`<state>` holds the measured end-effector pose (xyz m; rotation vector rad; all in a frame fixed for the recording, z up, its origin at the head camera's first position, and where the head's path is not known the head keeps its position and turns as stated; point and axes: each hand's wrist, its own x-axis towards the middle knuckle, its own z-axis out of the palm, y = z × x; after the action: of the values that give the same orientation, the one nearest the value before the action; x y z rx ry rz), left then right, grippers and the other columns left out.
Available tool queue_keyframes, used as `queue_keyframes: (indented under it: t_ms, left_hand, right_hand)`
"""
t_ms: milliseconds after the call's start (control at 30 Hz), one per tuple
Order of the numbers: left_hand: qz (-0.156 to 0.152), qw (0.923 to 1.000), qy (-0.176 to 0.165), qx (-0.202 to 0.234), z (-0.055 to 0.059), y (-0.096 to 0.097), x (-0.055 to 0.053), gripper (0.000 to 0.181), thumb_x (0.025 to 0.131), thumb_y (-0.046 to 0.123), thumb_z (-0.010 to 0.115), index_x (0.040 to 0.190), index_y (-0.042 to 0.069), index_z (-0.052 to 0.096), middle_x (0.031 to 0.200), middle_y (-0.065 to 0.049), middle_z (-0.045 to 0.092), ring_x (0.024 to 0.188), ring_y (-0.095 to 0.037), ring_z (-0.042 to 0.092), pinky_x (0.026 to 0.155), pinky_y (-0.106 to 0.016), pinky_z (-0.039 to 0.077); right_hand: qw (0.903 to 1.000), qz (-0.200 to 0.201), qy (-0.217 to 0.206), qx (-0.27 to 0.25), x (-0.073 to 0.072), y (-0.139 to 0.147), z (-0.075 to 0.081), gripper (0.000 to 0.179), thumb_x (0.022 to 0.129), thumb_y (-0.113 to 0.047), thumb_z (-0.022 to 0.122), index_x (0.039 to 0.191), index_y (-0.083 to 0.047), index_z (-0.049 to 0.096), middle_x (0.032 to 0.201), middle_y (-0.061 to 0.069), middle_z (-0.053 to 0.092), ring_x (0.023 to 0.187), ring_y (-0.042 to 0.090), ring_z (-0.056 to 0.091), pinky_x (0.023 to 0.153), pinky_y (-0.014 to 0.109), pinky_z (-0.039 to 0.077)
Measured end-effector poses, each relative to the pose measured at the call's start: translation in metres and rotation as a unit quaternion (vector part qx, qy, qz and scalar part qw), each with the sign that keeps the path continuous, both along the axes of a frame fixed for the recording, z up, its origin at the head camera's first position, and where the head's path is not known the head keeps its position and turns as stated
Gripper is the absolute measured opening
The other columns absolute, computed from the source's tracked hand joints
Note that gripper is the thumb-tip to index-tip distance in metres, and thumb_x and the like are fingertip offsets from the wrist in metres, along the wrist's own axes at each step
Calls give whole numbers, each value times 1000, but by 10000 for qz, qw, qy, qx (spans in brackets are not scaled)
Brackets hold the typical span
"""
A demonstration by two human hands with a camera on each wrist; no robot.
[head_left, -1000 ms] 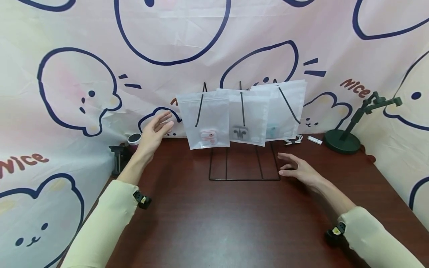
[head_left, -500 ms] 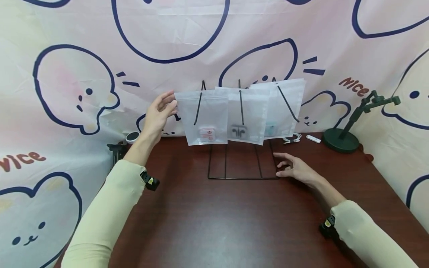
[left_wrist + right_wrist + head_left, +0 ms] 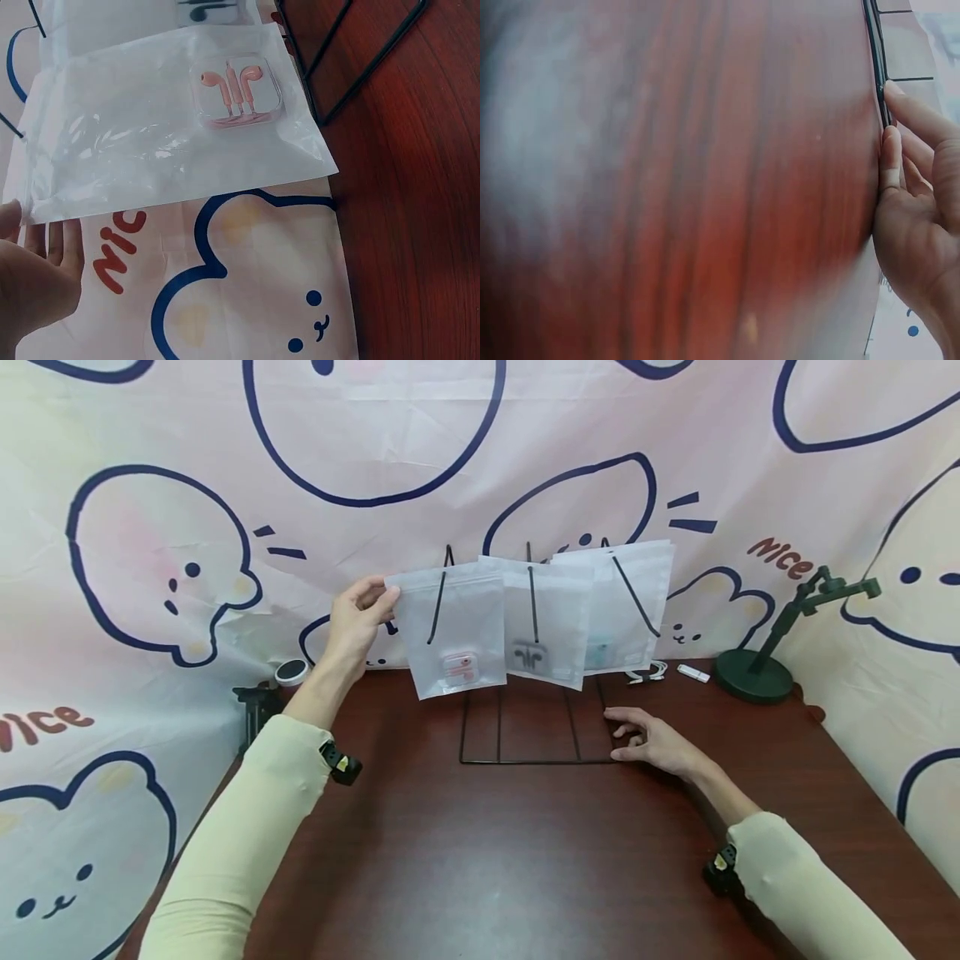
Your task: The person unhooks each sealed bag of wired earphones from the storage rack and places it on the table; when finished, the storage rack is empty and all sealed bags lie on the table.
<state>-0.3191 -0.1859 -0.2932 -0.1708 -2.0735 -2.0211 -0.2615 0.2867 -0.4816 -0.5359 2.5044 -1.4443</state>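
L hand [image 3: 356, 618]: thumb + fingers pinching L bag [image 3: 453, 627] by its top L corner.
L bag: frosted plastic, on rack's L hook, hanging w/ a slight tilt; overlaps front of mid bag. Pink earphones [image 3: 236, 90] in clear case inside, nr bottom.
Mid bag [image 3: 558, 602]: on ctr hook, upright-ish; dark earphones [image 3: 529, 655] inside, nr bottom.
R bag [image 3: 637, 585]: on R hook, tilted, partly behind mid bag; teal thing [image 3: 600, 652] inside, too hazy to ID.
R hand [image 3: 656, 745]: fingers bent, tips at front R corner of rack base; contact seen, can't tell if actually gripping.
Rack [image 3: 538, 763]: blk wire, base flat on brown table [image 3: 465, 860], bags above.
Back R of table: white cable [image 3: 651, 672], small white stick [image 3: 693, 673], green stand [image 3: 753, 677].
Back L: blk stand [image 3: 255, 706] + round-topped item [image 3: 292, 672].
Backdrop [image 3: 375, 435]: cartoon-print cloth, "nice" lettering.
Sleeves [image 3: 247, 835]: pale yellow-green, both arms.
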Motion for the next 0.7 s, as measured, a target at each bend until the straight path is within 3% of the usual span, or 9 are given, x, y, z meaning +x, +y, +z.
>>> queue_keyframes:
  t_ms: [233,400,700]
  left_hand:
    - [75,9999,-67,82,0,2,3,16,98,19,75,113,14,71,101,6,69,82,-10,66,85,-24,54]
    - [-51,9999,-6,125,1,3,7,17,97,19,75,112,13,73,103,5,71,83,-10,67,83,-24,56]
    - [-342,9980,-104,524,-2,-2,33,19,96,21,77,112,12,75,104,1,73,87,-12,69,78,-22,59]
  right_hand:
    - [9995,-52,137,289,0,2,0,71,93,-18,80,154,-4,47,155,17,44,120,29,56,87,21,50]
    - [9992,-93,269,274,2,2,1,70,93,-16,80,153,-1,47,153,20,44,116,26,57,85,20,50]
    - [9995,-124,236,184,1,-1,-2,69,93,-15,80,153,0,48,147,19,49,112,24,57,84,20,51]
